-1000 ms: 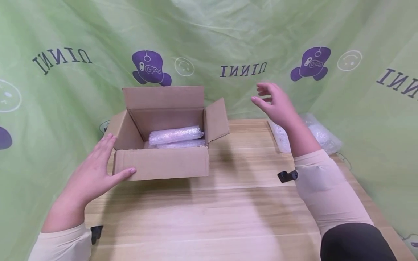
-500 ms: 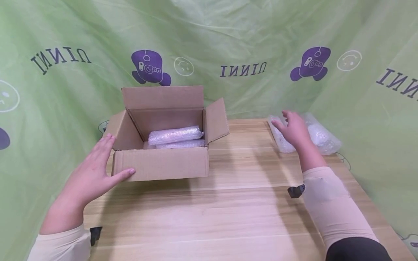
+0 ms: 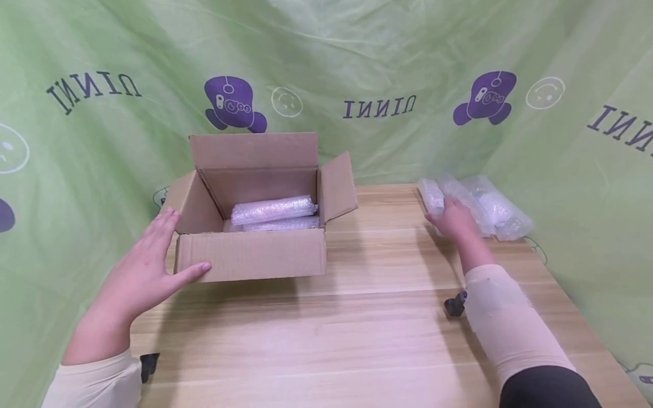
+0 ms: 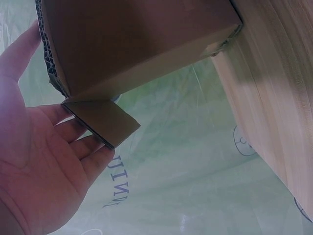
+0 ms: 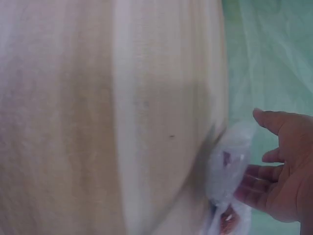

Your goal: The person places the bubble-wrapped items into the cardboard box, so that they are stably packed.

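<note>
An open cardboard box (image 3: 255, 252) stands at the left, its flaps folded out. My left hand (image 3: 145, 263) rests on its near left corner, thumb along the front flap. In the left wrist view, the straight fingers of my left hand (image 4: 54, 152) lie against a small flap (image 4: 105, 122). Inside the box is a bubble-wrapped roll (image 3: 272, 209) over another wrapped item (image 3: 283, 225). My right hand (image 3: 456, 221) is at a bubble-wrapped package (image 3: 466, 198). In the right wrist view, several fingertips go behind the clear wrap (image 5: 227, 166); the thumb stands apart.
On either side of my right hand lie two more bubble-wrapped packages, a left one (image 3: 431, 194) and a right one (image 3: 505, 212). The wooden table (image 3: 331, 334) meets a green printed curtain (image 3: 326, 51) at the back and sides.
My right hand has come down and forward from the air onto the wrapped packages at the back right. My left hand and the box have stayed in place.
</note>
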Action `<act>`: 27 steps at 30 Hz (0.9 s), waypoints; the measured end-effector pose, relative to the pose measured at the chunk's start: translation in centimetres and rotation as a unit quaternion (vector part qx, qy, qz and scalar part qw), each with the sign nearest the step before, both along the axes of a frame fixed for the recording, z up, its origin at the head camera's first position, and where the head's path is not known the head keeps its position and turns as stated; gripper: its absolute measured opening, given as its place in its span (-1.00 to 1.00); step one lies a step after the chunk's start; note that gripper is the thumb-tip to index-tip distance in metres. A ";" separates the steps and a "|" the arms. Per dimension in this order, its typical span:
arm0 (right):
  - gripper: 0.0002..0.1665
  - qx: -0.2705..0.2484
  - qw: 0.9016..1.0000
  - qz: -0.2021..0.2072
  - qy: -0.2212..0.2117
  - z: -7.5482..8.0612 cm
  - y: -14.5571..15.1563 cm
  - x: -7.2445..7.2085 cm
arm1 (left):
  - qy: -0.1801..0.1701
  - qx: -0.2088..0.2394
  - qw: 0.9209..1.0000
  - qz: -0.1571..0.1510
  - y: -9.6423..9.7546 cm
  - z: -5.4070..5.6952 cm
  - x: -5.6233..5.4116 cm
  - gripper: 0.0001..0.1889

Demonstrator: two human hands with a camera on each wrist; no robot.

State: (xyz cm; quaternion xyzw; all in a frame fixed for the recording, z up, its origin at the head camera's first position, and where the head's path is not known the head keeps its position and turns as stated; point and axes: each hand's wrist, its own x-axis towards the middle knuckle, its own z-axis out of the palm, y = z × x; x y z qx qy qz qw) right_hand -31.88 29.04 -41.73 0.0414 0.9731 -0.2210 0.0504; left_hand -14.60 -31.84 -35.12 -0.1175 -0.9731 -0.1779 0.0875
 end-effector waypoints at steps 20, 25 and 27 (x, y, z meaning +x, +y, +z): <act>-0.27 -0.024 0.997 -0.063 0.035 -2.0 0.0 -0.6 | -0.007 0.001 1.000 0.006 -0.1 0.1 0.1 0.16; -0.32 0.043 0.998 -0.021 0.037 -1.9 0.0 -0.5 | -0.003 0.001 1.000 0.004 -0.1 0.1 0.0 0.16; -0.33 0.048 0.998 -0.011 0.039 -1.7 0.0 -0.4 | -0.003 0.002 1.000 0.003 0.0 0.1 0.0 0.16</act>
